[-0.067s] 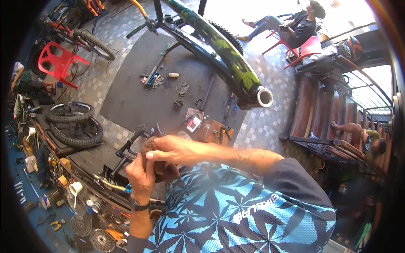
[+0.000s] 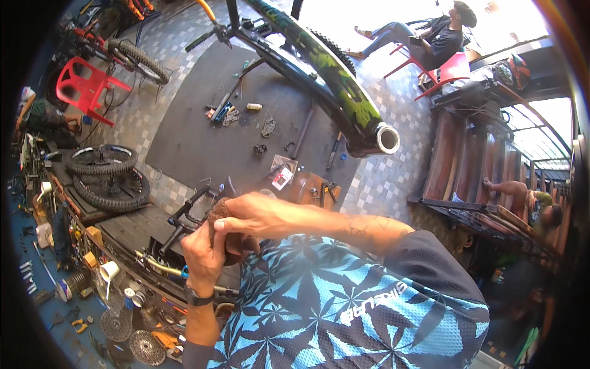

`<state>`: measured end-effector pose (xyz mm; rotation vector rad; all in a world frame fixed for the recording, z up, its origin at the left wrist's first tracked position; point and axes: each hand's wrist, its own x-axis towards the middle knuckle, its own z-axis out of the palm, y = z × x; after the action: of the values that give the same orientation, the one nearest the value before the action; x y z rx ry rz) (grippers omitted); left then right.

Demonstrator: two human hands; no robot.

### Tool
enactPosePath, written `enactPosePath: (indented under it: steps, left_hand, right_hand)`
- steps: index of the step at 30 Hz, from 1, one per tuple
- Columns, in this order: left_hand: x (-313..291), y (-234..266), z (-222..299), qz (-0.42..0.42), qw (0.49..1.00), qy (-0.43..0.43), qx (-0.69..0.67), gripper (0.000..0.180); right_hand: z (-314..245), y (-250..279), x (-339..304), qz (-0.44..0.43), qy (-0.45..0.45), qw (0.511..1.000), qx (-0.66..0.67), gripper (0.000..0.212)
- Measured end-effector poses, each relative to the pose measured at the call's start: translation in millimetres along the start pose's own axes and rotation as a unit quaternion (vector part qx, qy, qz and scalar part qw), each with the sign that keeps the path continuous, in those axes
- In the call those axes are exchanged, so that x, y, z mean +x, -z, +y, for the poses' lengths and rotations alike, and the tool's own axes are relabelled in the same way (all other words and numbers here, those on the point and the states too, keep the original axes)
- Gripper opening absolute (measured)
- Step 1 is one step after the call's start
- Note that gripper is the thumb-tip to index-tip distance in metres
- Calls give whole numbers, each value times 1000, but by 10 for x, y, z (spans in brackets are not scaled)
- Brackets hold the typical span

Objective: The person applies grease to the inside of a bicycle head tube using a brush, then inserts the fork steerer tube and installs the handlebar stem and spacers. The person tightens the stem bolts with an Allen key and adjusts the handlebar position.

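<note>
Close to my chest, both hands are closed around a rough brown rag [image 2: 216,214]. My left hand [image 2: 203,251], with a dark band on its wrist, grips it from the left and below. My right hand [image 2: 255,215] reaches across from the right, its thumb pressed on the rag near the left fingers. Whatever the rag may be wrapped around is hidden by my fingers. Just left of the hands lie black bicycle handlebars [image 2: 178,230]. Ahead and above hangs a green and black bicycle frame [image 2: 335,83], its round head tube end [image 2: 388,139] pointing toward me.
A bench at left carries tools, cassettes [image 2: 147,347] and a white cup [image 2: 109,270]. Two wheels [image 2: 110,184] lie beyond it. Parts, including a chain [image 2: 268,127], are on the dark mat [image 2: 184,135]. A person [image 2: 439,40] sits at far right; wooden steps [image 2: 455,160] stand right.
My hands have shifted very slightly, still closed on the brown rag. The rest of the scene sits a few pixels over, as the view has moved a little.
</note>
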<state>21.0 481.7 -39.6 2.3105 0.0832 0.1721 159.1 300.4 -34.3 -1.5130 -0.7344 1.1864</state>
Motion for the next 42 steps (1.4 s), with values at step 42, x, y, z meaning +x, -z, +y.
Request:
enactPosePath:
  steps: [42]
  left_hand:
    - [-160,-481,305,212,779,187,-559,77]
  right_hand:
    - [726,-168,978,101,263,937,-207,30]
